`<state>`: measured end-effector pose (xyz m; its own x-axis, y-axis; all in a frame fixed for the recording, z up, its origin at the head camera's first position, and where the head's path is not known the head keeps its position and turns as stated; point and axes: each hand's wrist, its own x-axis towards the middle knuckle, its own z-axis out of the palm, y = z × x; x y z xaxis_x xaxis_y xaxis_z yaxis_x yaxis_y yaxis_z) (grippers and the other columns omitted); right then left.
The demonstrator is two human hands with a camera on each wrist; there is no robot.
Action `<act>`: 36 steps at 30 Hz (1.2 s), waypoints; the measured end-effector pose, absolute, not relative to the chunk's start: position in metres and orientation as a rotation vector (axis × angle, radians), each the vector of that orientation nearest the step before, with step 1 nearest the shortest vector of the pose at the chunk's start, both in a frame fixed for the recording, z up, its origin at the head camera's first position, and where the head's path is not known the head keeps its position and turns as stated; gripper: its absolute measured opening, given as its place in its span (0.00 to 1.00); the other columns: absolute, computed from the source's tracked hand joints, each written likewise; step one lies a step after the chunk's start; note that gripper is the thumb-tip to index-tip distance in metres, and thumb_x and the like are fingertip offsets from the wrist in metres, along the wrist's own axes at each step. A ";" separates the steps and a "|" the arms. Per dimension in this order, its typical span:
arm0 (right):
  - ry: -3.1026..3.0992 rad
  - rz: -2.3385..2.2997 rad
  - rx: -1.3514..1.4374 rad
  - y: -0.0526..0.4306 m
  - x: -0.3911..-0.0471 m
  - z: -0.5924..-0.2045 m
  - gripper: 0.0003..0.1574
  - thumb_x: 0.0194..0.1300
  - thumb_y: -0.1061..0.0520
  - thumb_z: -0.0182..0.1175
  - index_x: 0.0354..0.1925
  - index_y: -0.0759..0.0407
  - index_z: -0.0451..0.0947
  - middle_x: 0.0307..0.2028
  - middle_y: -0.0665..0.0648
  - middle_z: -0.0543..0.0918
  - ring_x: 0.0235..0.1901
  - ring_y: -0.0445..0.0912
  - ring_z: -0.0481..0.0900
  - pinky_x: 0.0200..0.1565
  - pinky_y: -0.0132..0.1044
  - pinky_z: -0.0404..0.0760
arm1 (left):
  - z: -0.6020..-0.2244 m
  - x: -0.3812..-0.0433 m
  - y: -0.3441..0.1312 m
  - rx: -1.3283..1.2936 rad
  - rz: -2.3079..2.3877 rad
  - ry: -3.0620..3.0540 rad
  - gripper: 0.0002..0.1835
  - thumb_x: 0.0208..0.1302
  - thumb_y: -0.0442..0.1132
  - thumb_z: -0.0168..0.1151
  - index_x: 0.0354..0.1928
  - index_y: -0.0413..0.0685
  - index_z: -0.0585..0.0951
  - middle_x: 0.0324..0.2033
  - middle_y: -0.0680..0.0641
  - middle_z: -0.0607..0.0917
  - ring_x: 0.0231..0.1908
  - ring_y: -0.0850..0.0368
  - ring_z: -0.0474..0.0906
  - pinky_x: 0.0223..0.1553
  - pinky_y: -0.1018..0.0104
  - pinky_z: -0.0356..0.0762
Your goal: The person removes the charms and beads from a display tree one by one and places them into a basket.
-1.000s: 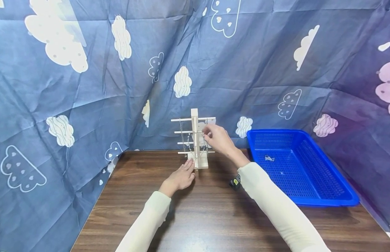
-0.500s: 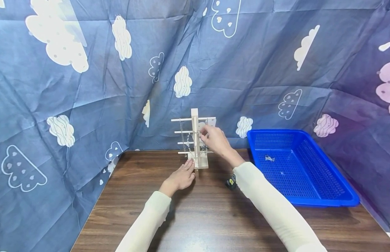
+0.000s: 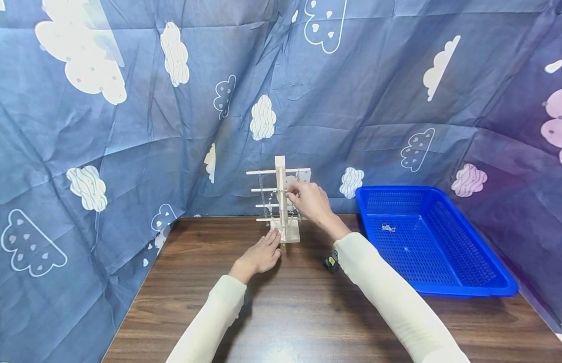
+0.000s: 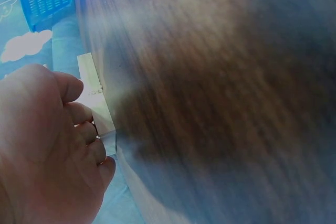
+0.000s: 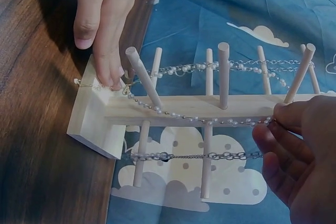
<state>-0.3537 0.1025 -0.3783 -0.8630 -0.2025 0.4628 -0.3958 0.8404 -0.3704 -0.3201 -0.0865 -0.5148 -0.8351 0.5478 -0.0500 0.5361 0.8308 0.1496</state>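
Note:
A pale wooden jewelry stand (image 3: 280, 174) with several crosswise pegs stands upright at the back of the table. My right hand (image 3: 311, 201) is at the stand's post. In the right wrist view its thumb and fingertips pinch the end of a pearl-beaded necklace (image 5: 178, 116) near a peg. That necklace runs along the post down to the base. Silver and pearly chains (image 5: 184, 68) hang on pegs on one side, a silver link chain (image 5: 231, 156) on another. My left hand (image 3: 260, 253) rests its extended fingers on the stand's base (image 5: 97, 124), beside the necklace's lower end.
A blue plastic basket (image 3: 462, 291) sits on the right of the brown wooden table (image 3: 185, 302), holding a small silvery piece (image 3: 388, 228). Blue cloud-print cloth (image 3: 194, 101) hangs right behind the stand. A small dark device (image 3: 331, 262) shows under my right wrist.
My right hand has moved left, closer to the stand's post, with only a slight shift in the last half second. My left hand has stayed on the base.

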 end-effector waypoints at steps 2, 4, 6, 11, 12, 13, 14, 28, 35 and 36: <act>-2.600 0.659 0.444 0.102 -0.354 -0.379 0.07 0.66 0.47 0.62 0.41 0.43 0.85 0.35 0.50 0.89 0.29 0.47 0.83 0.31 0.42 0.81 | -0.514 -0.320 -0.087 0.863 0.203 2.918 0.31 0.76 0.44 0.33 0.75 0.36 0.52 0.77 0.38 0.49 0.77 0.44 0.44 0.77 0.51 0.52; -2.589 0.674 0.446 0.102 -0.354 -0.379 0.08 0.67 0.47 0.61 0.41 0.44 0.86 0.35 0.50 0.89 0.29 0.47 0.83 0.32 0.42 0.81 | -0.515 -0.320 -0.086 0.862 0.203 2.918 0.31 0.76 0.44 0.33 0.75 0.35 0.53 0.77 0.38 0.49 0.77 0.44 0.44 0.77 0.51 0.52; -2.573 0.683 0.451 0.103 -0.354 -0.380 0.09 0.67 0.48 0.61 0.41 0.45 0.86 0.35 0.51 0.89 0.30 0.47 0.83 0.33 0.43 0.82 | -0.515 -0.320 -0.086 0.859 0.207 2.920 0.31 0.76 0.44 0.33 0.75 0.35 0.53 0.77 0.38 0.49 0.77 0.44 0.44 0.77 0.50 0.52; -2.531 0.693 0.483 0.103 -0.355 -0.381 0.10 0.66 0.50 0.61 0.41 0.49 0.88 0.38 0.53 0.90 0.34 0.49 0.86 0.39 0.44 0.84 | -0.514 -0.320 -0.086 0.852 0.228 2.918 0.31 0.76 0.43 0.35 0.75 0.35 0.54 0.77 0.38 0.49 0.77 0.43 0.45 0.76 0.49 0.52; -2.526 0.693 0.491 0.103 -0.355 -0.381 0.11 0.66 0.50 0.61 0.41 0.50 0.88 0.38 0.53 0.90 0.35 0.50 0.86 0.40 0.45 0.84 | -0.514 -0.320 -0.086 0.850 0.234 2.917 0.31 0.75 0.43 0.35 0.75 0.35 0.54 0.77 0.38 0.49 0.77 0.43 0.45 0.76 0.49 0.52; -2.523 0.693 0.495 0.103 -0.355 -0.381 0.11 0.66 0.51 0.61 0.41 0.50 0.88 0.38 0.53 0.90 0.36 0.50 0.86 0.41 0.45 0.84 | -0.514 -0.320 -0.086 0.847 0.238 2.916 0.31 0.75 0.43 0.36 0.75 0.35 0.55 0.77 0.38 0.50 0.77 0.43 0.45 0.76 0.49 0.53; -2.522 0.694 0.497 0.104 -0.355 -0.381 0.11 0.66 0.51 0.61 0.41 0.50 0.88 0.38 0.53 0.90 0.36 0.50 0.87 0.42 0.45 0.84 | -0.514 -0.320 -0.086 0.847 0.239 2.915 0.31 0.75 0.43 0.36 0.75 0.35 0.55 0.77 0.38 0.49 0.77 0.43 0.45 0.76 0.49 0.53; -2.463 0.741 0.624 0.112 -0.352 -0.377 0.09 0.64 0.53 0.65 0.40 0.52 0.88 0.39 0.54 0.90 0.39 0.49 0.88 0.46 0.45 0.85 | -0.520 -0.323 -0.086 0.845 0.228 2.923 0.31 0.75 0.43 0.34 0.75 0.36 0.54 0.77 0.39 0.51 0.77 0.44 0.45 0.76 0.50 0.52; -2.451 0.736 0.666 0.117 -0.347 -0.375 0.10 0.64 0.53 0.64 0.41 0.52 0.88 0.39 0.55 0.90 0.39 0.49 0.88 0.47 0.45 0.85 | -0.518 -0.322 -0.086 0.849 0.229 2.915 0.31 0.76 0.43 0.34 0.75 0.36 0.54 0.77 0.39 0.50 0.77 0.44 0.44 0.76 0.50 0.52; -2.450 0.741 0.665 0.117 -0.346 -0.375 0.10 0.63 0.53 0.64 0.41 0.52 0.88 0.39 0.55 0.90 0.39 0.49 0.88 0.47 0.44 0.85 | -0.518 -0.322 -0.086 0.847 0.231 2.915 0.31 0.76 0.43 0.34 0.75 0.35 0.54 0.77 0.39 0.50 0.77 0.44 0.44 0.76 0.49 0.52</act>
<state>-0.3460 0.1175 -0.3755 -0.7601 -0.3039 0.5744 -0.5714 0.7335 -0.3681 -0.3224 -0.0863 -0.5182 -0.8409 0.5388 -0.0515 0.5240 0.8342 0.1719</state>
